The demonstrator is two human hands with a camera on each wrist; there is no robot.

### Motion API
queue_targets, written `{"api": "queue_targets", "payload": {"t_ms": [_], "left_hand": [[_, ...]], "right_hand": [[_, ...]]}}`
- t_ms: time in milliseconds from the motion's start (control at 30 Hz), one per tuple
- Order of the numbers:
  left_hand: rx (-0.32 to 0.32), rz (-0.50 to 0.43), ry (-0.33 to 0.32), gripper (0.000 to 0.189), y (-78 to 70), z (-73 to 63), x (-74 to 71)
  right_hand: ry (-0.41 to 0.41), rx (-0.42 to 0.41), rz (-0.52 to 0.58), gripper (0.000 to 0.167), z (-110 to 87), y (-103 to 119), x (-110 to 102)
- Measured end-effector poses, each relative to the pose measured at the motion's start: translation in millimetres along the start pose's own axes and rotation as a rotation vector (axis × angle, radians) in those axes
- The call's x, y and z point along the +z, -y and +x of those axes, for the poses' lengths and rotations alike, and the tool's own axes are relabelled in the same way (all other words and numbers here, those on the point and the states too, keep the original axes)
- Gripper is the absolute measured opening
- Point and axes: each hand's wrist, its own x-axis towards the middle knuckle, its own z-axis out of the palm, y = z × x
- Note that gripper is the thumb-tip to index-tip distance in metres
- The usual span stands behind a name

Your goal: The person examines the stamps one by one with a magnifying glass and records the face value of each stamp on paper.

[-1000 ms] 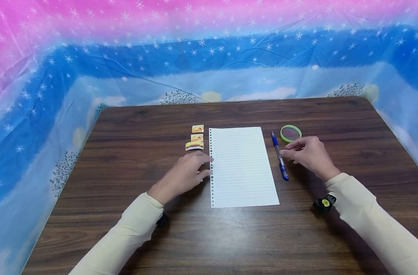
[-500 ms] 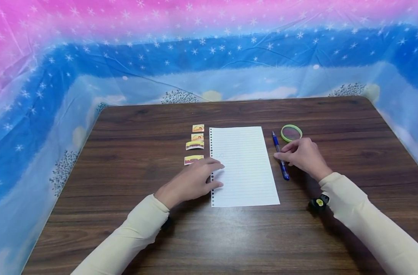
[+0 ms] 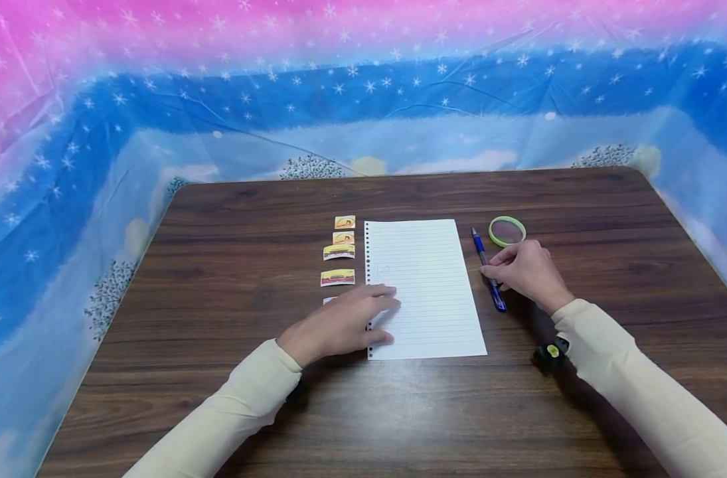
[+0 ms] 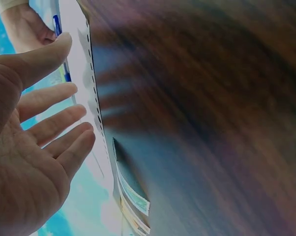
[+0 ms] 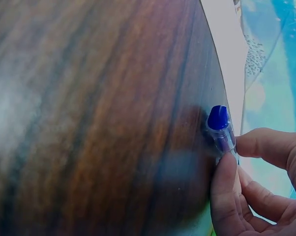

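My right hand (image 3: 533,272) pinches a blue pen (image 3: 496,295) by its middle, right of a sheet of lined paper (image 3: 429,285) punched with holes along its left edge. In the right wrist view, thumb and fingers meet at the clear barrel below the pen's blue end (image 5: 218,118). My left hand (image 3: 342,322) is over the paper's left edge with its fingers spread and nothing in them; its open palm shows in the left wrist view. Faint blue "120" is written near the paper's left margin.
Left of the paper, small printed paper pieces lie in a column, among them an orange one (image 3: 344,222) and a yellow and red one (image 3: 337,277); another is partly under my left hand. A round green-rimmed disc (image 3: 507,231) lies beyond my right hand on the brown table (image 3: 249,252).
My left hand has moved toward me and to the right, uncovering the lower paper pieces. My right hand has come onto the pen and grips it; the pen's near end has shifted slightly right.
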Motion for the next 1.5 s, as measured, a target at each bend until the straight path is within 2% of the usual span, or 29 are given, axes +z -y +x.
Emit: {"api": "queue_targets", "payload": {"t_ms": [233, 833, 1267, 1500], "left_hand": [[-0.019, 0.024, 0.017, 0.052, -0.8, -1.4, 2.4], [-0.010, 0.049, -0.002, 0.048, -0.5, 1.6, 2.4], [-0.011, 0.051, 0.003, 0.048, -0.8, 0.8, 2.1], [-0.007, 0.054, 0.003, 0.048, 0.1, 0.8, 2.7]], "right_hand": [[-0.002, 0.005, -0.007, 0.022, 1.8, 1, 1], [-0.003, -0.007, 0.052, 0.020, 0.9, 4, -6], [-0.009, -0.023, 0.112, 0.028, 1.6, 8, -6], [-0.002, -0.018, 0.128, 0.027, 3.3, 11, -5]]}}
